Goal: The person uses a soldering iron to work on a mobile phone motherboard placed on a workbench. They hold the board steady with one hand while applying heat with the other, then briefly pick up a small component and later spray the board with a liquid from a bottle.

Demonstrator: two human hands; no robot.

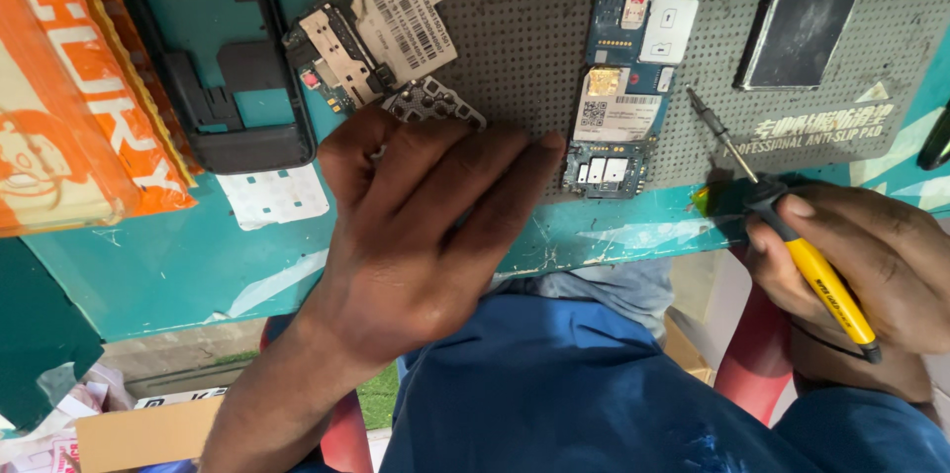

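My left hand (421, 226) lies flat, palm down, on the grey perforated mat (524, 38), fingers together, fingertips by a small metal keypad sheet (432, 100). It holds nothing that I can see. My right hand (871, 255) grips a yellow-handled screwdriver (792, 226) near the table's front edge; the thin metal tip points up-left toward a blue phone circuit board (633, 57) lying on the mat. A second circuit board with a white barcode label (381, 33) lies just above my left hand.
A black phone frame (223, 67) rests on the teal table at left, beside an orange box (79, 107). A dark flat panel (811, 8) sits at the mat's upper right. A white keypad sheet (275, 196) lies near the front edge.
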